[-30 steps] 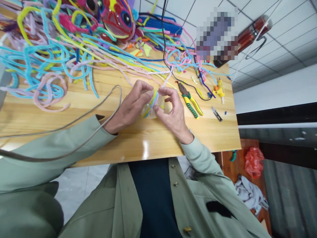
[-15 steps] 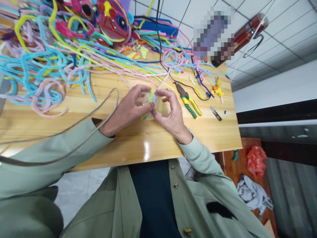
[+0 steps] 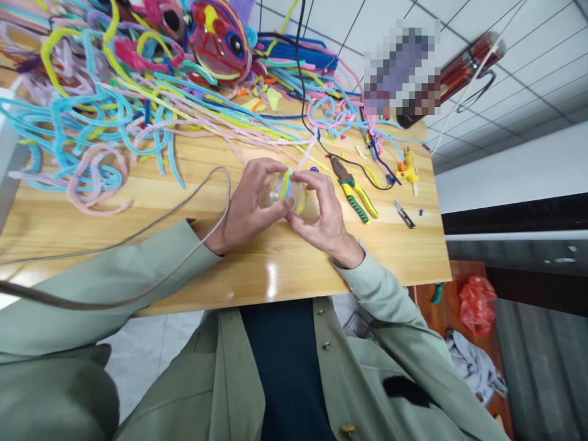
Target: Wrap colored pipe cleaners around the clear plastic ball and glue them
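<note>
Between my two hands is a clear round ball [image 3: 274, 191] with yellow, blue and pale purple fuzzy strips across it. My left hand [image 3: 260, 199] grips its left side, thumb and fingertips near the strips. On the right side my right hand [image 3: 321, 211] holds the same ball, its thumb low and its fingers at the top. A pale purple strip [image 3: 307, 153] sticks up from the ball beyond my fingers. Pliers with green and yellow handles [image 3: 354, 191] lie just right of my right hand. My fingers hide part of the ball.
Tangled fuzzy strips [image 3: 87, 128] cover the table's back left, beside a red decorated ball [image 3: 219, 49]. Small snips [image 3: 404, 214], a yellow glue gun [image 3: 408, 171] and a red flask [image 3: 468, 67] are at the right. A cable [image 3: 184, 199] loops over my left sleeve.
The whole view has shifted slightly, so the table's things appear a little further right. Both hands still hold the ball, and more of its clear left side shows now.
</note>
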`<move>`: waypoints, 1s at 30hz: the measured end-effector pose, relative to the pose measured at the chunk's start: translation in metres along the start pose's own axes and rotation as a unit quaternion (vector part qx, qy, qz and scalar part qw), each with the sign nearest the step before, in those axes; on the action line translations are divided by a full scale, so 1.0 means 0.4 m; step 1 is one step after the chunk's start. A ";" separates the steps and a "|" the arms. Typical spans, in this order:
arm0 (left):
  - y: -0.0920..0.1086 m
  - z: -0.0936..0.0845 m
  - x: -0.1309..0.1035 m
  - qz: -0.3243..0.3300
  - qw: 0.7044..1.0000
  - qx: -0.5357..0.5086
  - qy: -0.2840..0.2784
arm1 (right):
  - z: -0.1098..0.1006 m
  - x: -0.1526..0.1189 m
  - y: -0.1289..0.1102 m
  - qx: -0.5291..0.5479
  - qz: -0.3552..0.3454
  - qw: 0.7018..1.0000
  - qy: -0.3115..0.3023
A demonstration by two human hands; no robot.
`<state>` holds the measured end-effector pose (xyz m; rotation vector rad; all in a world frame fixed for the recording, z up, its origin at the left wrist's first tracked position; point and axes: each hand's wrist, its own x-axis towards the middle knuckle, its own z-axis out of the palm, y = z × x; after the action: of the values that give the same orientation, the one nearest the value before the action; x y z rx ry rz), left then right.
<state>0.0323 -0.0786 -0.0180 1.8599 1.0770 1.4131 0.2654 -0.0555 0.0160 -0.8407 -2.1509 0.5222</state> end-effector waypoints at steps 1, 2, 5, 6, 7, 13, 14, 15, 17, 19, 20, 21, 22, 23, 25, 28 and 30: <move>0.003 0.002 -0.001 -0.006 1.000 -0.001 0.006 | 0.002 -0.001 -0.002 -0.001 -0.009 1.000 0.002; 0.007 0.004 -0.002 -0.016 1.000 -0.004 0.008 | 0.004 -0.003 -0.003 -0.002 -0.022 1.000 0.003; 0.020 0.004 -0.005 -0.042 0.999 -0.015 -0.001 | 0.006 -0.009 -0.005 0.002 -0.040 0.999 0.005; 0.023 0.004 -0.007 -0.045 0.999 -0.016 -0.004 | 0.006 -0.011 -0.005 0.004 -0.032 0.999 0.002; 0.025 0.004 -0.008 -0.044 0.999 -0.016 -0.004 | 0.005 -0.014 -0.004 0.007 -0.023 1.000 -0.002; 0.026 0.011 -0.021 -0.015 1.000 -0.024 0.012 | -0.002 -0.030 -0.005 0.018 0.009 1.000 -0.019; 0.025 0.012 -0.023 -0.009 1.000 -0.025 0.012 | -0.001 -0.032 -0.006 0.023 0.017 0.999 -0.022; 0.026 0.013 -0.024 -0.002 1.000 -0.027 0.010 | -0.001 -0.034 -0.007 0.032 0.018 0.999 -0.022; 0.030 0.015 -0.027 0.015 0.999 -0.030 0.007 | 0.002 -0.037 -0.011 0.054 0.004 0.998 -0.014; 0.035 0.016 -0.030 0.021 0.999 -0.030 0.008 | 0.003 -0.041 -0.014 0.064 -0.013 0.998 -0.008; 0.039 0.016 -0.032 0.020 0.999 -0.028 0.010 | 0.003 -0.042 -0.015 0.061 -0.019 0.998 -0.005; 0.042 0.015 -0.034 0.019 0.999 -0.025 0.012 | 0.002 -0.044 -0.016 0.056 -0.023 0.998 -0.004; 0.044 0.014 -0.036 0.021 0.999 -0.024 0.013 | 0.001 -0.045 -0.017 0.051 -0.023 0.998 -0.004; 0.046 0.012 -0.038 0.023 0.999 -0.022 0.012 | -0.002 -0.047 -0.017 0.046 -0.018 0.999 -0.006; 0.048 0.006 -0.040 0.033 0.999 -0.015 0.006 | -0.007 -0.049 -0.017 0.040 0.013 0.999 -0.008; 0.046 -0.001 -0.041 0.039 0.999 0.003 -0.009 | -0.012 -0.050 -0.020 0.039 0.062 0.997 -0.012; 0.044 -0.003 -0.042 0.039 0.999 0.015 -0.011 | -0.014 -0.049 -0.024 0.043 0.058 0.997 -0.011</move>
<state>0.0339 -0.1021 -0.0118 1.9529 1.0313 1.4246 0.2755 -0.0755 0.0154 -0.9190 -2.0930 0.6813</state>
